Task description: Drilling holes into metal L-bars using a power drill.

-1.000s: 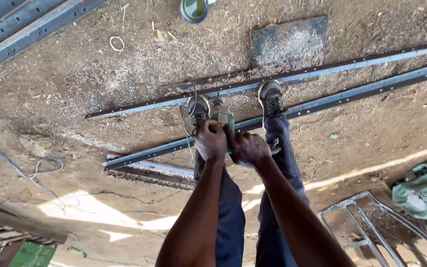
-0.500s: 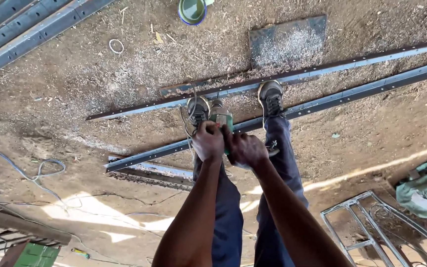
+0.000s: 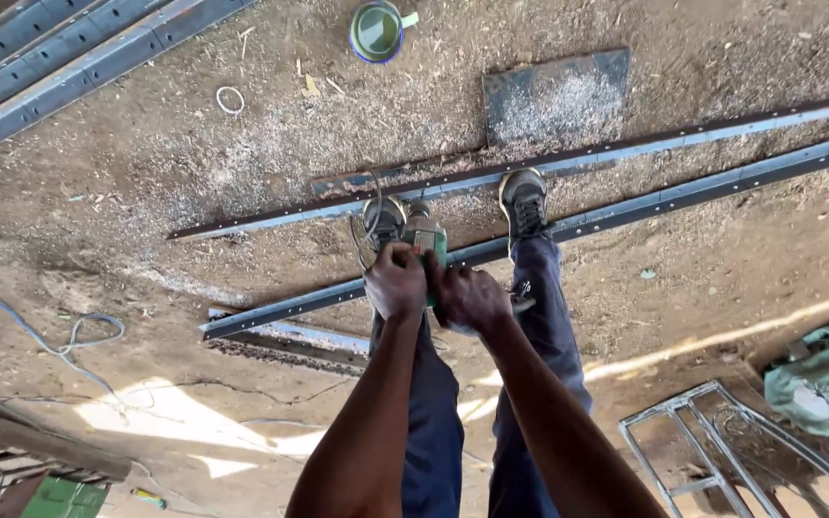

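Both hands hide most of a green power drill (image 3: 427, 240), and its tip cannot be made out. The left hand (image 3: 395, 281) and right hand (image 3: 467, 297) wrap closed around its body (fingers curled tight), holding it between two shoes (image 3: 524, 200) over the nearer steel rail (image 3: 626, 213). The drill's long axis points down at the rail, which runs diagonally across the dirt floor (image 3: 146, 192).

I'm standing on a bare dirt floor (image 3: 146, 182) dusted with pale metal shavings. Sunlight patches (image 3: 155, 412) fall near me, grey corrugated metal sheets (image 3: 40, 48) lie top left, loose cables (image 3: 69, 341) trail.
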